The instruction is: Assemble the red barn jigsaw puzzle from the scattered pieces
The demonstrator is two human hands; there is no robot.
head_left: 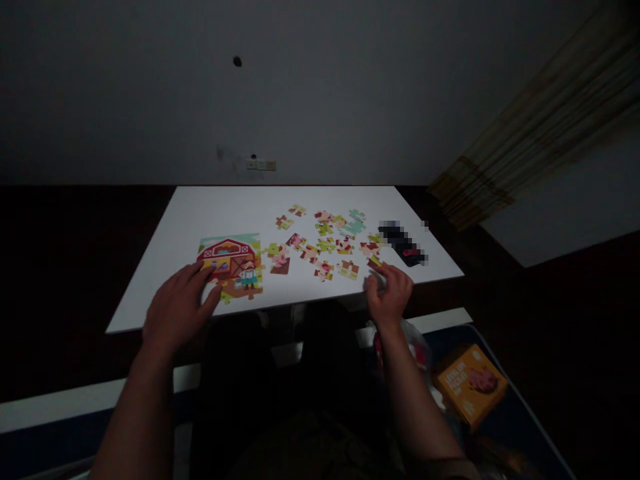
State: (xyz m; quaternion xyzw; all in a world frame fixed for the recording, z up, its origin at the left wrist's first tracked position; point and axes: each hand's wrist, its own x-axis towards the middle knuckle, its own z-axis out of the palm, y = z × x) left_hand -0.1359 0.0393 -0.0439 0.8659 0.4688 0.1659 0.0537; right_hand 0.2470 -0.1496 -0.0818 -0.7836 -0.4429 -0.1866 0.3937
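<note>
White table (165, 240) | puzzle pieces (344, 246) spread | dim wall (325, 100) | apparently curtain (540, 127)

You can pass low over far-left part of desk (200, 208), behind barn puzzle (233, 255), or along narrow near-edge strip, before loose pieces (345, 245). Those block your middle; blurred dark object (400, 241) obstructs beyond right hand (393, 293).

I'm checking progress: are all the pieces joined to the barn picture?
No, separate pieces lie right of the barn picture, on the table.
</note>
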